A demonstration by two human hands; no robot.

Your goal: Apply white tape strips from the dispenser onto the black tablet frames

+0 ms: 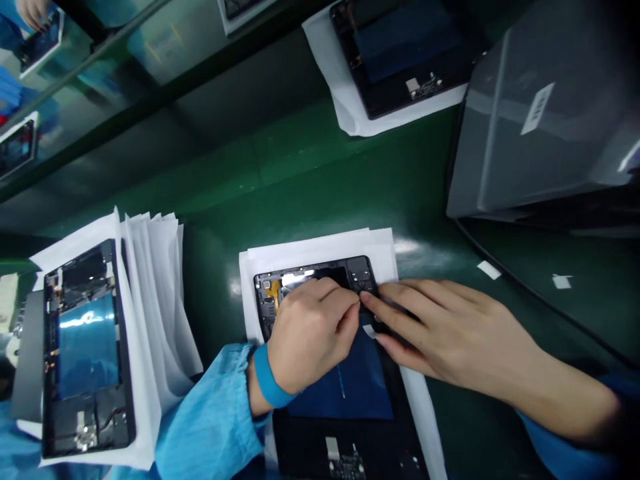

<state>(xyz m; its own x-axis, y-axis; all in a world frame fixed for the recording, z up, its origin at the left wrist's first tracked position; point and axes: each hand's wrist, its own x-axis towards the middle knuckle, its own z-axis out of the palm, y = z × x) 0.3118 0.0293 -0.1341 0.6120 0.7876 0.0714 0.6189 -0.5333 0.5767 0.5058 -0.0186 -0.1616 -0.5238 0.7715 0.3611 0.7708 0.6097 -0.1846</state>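
An opened tablet (pixel 405 440) with a blue battery area (pixel 367 390) lies on white sheets (pixel 320 245) in front of me. My left hand (pixel 313 327), a blue band at its wrist, is closed in a pinch over the tablet's upper part. Whatever its fingertips hold is hidden. Stretched out from the right, my right hand (pixel 445 327) rests its fingertips on the tablet's upper right edge, beside the left fingertips. A small white piece (pixel 369 331) shows at its thumb tip; I cannot tell if it is gripped. An orange flex cable (pixel 273 293) shows left of my left hand.
At left, another opened tablet (pixel 87 347) leans on a stack of white sheets (pixel 160 293). A further tablet (pixel 400 53) lies at the back. A grey machine (pixel 545 120) with a black cable (pixel 540 293) stands right, near white scraps (pixel 489 269). A person's hand (pixel 33 12) appears top left.
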